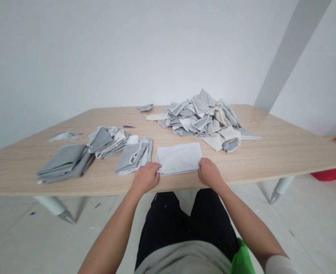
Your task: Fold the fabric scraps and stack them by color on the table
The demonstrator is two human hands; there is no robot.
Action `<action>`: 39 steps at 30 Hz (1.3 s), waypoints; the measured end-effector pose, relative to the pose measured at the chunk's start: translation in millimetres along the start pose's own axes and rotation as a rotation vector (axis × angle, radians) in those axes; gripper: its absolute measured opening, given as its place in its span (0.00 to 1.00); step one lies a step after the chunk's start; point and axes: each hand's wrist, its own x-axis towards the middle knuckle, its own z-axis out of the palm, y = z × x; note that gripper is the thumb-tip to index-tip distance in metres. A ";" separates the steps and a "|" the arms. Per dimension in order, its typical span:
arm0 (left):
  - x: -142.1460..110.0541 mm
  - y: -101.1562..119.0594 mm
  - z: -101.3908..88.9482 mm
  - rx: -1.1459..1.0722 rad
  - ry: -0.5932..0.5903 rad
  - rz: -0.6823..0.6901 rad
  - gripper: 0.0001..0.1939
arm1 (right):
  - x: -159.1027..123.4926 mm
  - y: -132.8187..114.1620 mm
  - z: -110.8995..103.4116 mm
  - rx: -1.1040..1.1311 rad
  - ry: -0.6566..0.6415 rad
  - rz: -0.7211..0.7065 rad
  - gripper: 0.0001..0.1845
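A light grey piece of cloth (pixel 180 158), folded into a rectangle, lies flat near the front edge of the table. My left hand (pixel 147 176) pinches its near left corner. At the near right corner, my right hand (pixel 209 172) grips the same cloth between thumb and fingers. Just left of it lies a folded grey cloth bundle (pixel 135 155) with a white patch and a loop of strip on top. The undersides of the cloth and the tips of some fingers are hidden.
A large heap of crumpled grey and beige cloth (pixel 199 118) covers the table's back right. Folded grey cloths (pixel 65 161) and another stack (pixel 109 140) sit at left, near white scraps (pixel 65 136) and a dark purple tool (pixel 128 126). A small cloth (pixel 145 108) lies at the back.
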 end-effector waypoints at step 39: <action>134.0 -23.4 33.8 -0.087 -0.210 -0.348 0.23 | 105.8 -2.7 -16.0 0.041 -0.076 -0.074 0.27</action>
